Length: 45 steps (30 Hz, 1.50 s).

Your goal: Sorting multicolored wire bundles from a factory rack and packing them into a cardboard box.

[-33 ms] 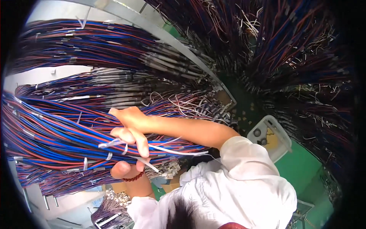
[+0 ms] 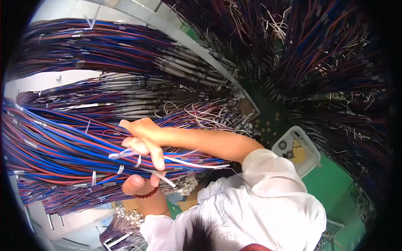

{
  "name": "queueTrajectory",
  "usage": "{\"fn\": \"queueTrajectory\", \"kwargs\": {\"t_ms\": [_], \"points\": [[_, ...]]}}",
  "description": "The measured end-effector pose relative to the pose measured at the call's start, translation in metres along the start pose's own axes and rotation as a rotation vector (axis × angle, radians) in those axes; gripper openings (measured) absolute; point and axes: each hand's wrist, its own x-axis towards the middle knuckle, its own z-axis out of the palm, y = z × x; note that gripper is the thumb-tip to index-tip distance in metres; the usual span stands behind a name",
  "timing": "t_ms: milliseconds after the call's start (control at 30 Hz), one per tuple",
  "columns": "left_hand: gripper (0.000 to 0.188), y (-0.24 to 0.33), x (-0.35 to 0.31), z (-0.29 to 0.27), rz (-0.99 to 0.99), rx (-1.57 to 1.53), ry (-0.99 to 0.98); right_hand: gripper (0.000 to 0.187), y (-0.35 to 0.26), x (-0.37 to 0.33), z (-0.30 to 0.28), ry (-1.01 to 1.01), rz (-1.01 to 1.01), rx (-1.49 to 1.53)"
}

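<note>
We see a thick bundle of blue and red wires (image 2: 63,154) running across the left half of the view, banded here and there with white ties, and both of our hands are on it at its right-hand part. Our right hand (image 2: 144,140) reaches in from the white sleeve (image 2: 272,184) and lies over the top of the bundle, its fingers (image 2: 157,152) curled down across the strands and pinching a white cable tie (image 2: 125,154) against them. Our left hand (image 2: 136,184), with a dark red bead bracelet (image 2: 146,195) at the wrist, comes up from below and cups the underside of the same bundle; its fingers are mostly hidden behind the wires, so we cannot tell how tightly they close, though the hand touches the bundle. A loose white tie tail (image 2: 167,180) sticks out just beside the left hand. We judge the bundle to be limp and fairly weighty as a whole: single wires are light and springy, but so many together sag and splay wherever no band holds them. The insulation looks smooth, so strands may slip past each other under a loose hold. The best place to take hold seems to be close to a tie, with one hand beneath for support and the other wrapped over the top. More wire bundles (image 2: 104,46) hang above and to the right, and a white plastic tray (image 2: 297,150) sits near the green floor (image 2: 335,184).
</note>
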Motion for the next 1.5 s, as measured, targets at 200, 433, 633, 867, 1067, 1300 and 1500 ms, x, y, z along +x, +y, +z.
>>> {"fn": "queueTrajectory", "kwargs": {"t_ms": [200, 433, 633, 867, 1067, 1300, 1500], "points": [[0.046, 0.0, -0.005, -0.006, 0.053, 0.112, 0.007, 0.029, -0.015, 0.001, 0.009, -0.128, 0.03, 0.135], [0.051, -0.004, 0.004, -0.016, 0.084, 0.131, -0.019, 0.037, -0.002, 0.007, 0.004, -0.17, 0.054, 0.297], [0.065, -0.006, 0.018, -0.031, 0.051, 0.198, 0.164, 0.049, 0.017, 0.014, -0.068, 0.007, -0.135, 0.407], [0.067, -0.033, 0.076, -0.029, 0.155, 0.212, 0.023, 0.044, 0.022, -0.063, -0.145, 0.439, -0.142, 0.35], [0.031, -0.057, 0.085, -0.023, 0.438, 0.33, 0.257, 0.086, -0.007, -0.098, -0.15, 0.212, -0.059, 0.254], [0.076, -0.092, 0.058, -0.051, 0.565, -0.266, -0.046, 0.113, 0.0, -0.102, -0.141, 0.284, 0.106, -0.241], [0.067, -0.179, 0.001, -0.067, 0.604, 0.322, 0.278, 0.047, 0.022, -0.124, -0.14, 0.437, 0.093, -0.287]]}}
